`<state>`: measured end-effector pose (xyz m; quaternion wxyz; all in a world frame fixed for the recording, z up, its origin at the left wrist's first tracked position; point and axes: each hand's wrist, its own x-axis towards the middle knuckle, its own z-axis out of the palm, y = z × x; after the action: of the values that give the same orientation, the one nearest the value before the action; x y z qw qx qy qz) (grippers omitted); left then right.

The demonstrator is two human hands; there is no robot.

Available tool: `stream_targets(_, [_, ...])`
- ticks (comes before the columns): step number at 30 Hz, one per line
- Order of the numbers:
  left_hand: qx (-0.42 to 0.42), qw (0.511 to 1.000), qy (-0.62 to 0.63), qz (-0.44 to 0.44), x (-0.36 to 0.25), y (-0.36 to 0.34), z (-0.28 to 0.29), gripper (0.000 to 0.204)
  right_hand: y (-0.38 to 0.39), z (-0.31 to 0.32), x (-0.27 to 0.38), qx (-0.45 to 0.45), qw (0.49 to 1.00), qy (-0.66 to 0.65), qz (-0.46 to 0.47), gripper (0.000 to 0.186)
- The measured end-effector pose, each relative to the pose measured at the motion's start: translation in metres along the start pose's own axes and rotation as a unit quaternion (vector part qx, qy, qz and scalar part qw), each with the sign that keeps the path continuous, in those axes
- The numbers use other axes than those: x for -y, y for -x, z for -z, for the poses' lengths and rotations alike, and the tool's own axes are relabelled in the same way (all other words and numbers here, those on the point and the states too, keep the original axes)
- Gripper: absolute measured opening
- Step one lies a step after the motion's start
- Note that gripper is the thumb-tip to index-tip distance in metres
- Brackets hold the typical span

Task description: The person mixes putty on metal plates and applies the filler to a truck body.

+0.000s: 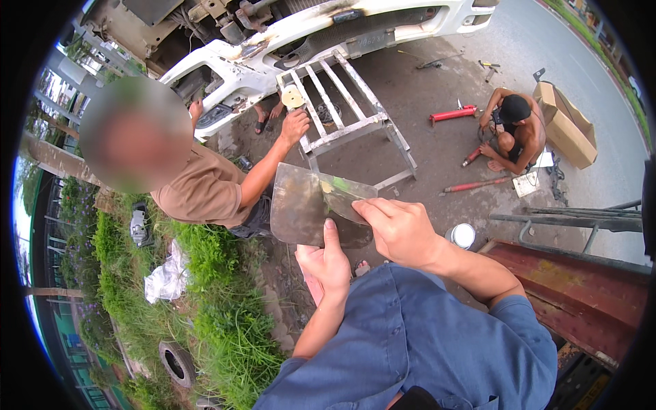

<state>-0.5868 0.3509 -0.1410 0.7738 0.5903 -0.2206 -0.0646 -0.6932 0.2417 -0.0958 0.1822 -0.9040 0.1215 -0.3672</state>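
Observation:
My left hand [328, 265] grips a flat grey-brown plate [295, 205] with rounded corners from below, its thumb lying on the upper face. In my right hand [402, 231], pinched between thumb and fingers, is a thin flat spreader [343, 203] held tilted over the plate's right part. Yellow-green paste [339, 184] shows along the spreader's far edge. Whether the spreader's lower edge touches the plate I cannot tell. A pinkish flat thing [313, 287] sticks out below my left hand; what it is stays unclear.
Ahead, a metal rack [348, 126] leans near a white vehicle bumper [273, 51]. A co-worker [205, 181] at left reaches toward the rack. Another person [523, 126] squats at right by a red jack [454, 115] and a cardboard box [566, 126]. A white can [462, 236] stands near my right arm.

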Motion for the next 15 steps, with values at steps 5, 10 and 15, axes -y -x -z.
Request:
stream_targets(5, [0.009,0.997,0.055,0.046,-0.004,-0.004,0.004,0.026,-0.015,0.023,-0.013,-0.017,0.999,0.004,0.045,0.037])
stream_targets(10, [0.032,0.929,0.264,0.259,-0.014,-0.016,0.011,0.04,-0.023,0.018,-0.038,0.015,0.988,-0.125,0.092,0.04])
stream_targets(15, [0.044,0.917,0.276,0.284,-0.01,-0.019,0.021,0.04,-0.005,0.028,-0.056,0.13,0.978,-0.138,0.089,0.047])
